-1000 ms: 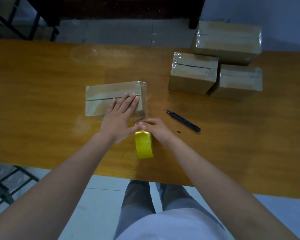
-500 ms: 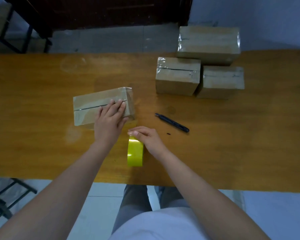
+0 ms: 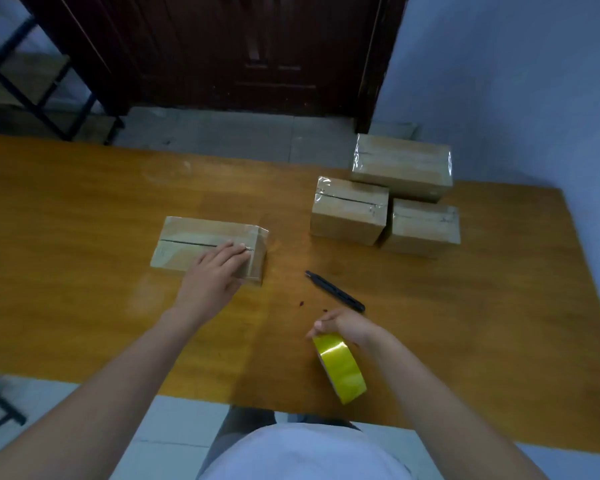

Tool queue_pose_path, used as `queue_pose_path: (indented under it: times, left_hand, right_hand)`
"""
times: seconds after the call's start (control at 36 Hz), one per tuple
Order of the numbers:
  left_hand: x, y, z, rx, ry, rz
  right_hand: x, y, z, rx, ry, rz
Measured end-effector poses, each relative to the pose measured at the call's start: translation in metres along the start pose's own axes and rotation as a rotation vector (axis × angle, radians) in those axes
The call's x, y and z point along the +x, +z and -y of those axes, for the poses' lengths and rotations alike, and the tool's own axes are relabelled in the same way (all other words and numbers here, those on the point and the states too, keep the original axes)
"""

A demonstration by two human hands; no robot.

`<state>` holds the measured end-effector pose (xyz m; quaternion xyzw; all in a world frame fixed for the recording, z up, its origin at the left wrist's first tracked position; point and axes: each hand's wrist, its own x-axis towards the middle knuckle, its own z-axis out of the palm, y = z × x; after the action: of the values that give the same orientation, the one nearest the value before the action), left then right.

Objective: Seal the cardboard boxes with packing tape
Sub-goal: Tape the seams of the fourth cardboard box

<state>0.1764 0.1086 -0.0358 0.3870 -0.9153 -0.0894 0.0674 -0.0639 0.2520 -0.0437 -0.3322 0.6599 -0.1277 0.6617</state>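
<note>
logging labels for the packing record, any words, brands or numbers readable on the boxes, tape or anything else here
None: no text can be read anywhere in this view.
Box under the left hand: near box shows plain cardboard and clear tape, no print.
Three far boxes: plain tops, no visible label.
Yellow tape roll gripped by the right hand: shiny, unmarked.
Black cutter on the table: any marking is too small to tell.

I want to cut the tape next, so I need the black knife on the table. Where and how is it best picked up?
Grip the black knife across its slim body near the middle, thumb and fingers on its long sides, coming from above. It lies flat and diagonal on the table, clear of the boxes; its near end sits beside the right hand, which holds the yellow tape roll.
</note>
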Motion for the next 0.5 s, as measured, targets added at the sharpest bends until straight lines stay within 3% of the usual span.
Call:
queue_pose_path:
  times: [0.17, 0.31, 0.5]
  left_hand:
    - [0.008, -0.002, -0.007, -0.103, -0.114, 0.055]
    - [0.006, 0.0, -0.008, -0.13, -0.116, 0.024]
    - [0.01, -0.006, -0.003, -0.098, -0.07, 0.0]
  right_hand:
    - [0.02, 0.009, 0.037, 0.012, 0.033, -0.288]
    - [0.034, 0.034, 0.05, -0.524, -0.047, -0.642]
    - [0.061, 0.059, 0.049, -0.62, -0.029, -0.616]
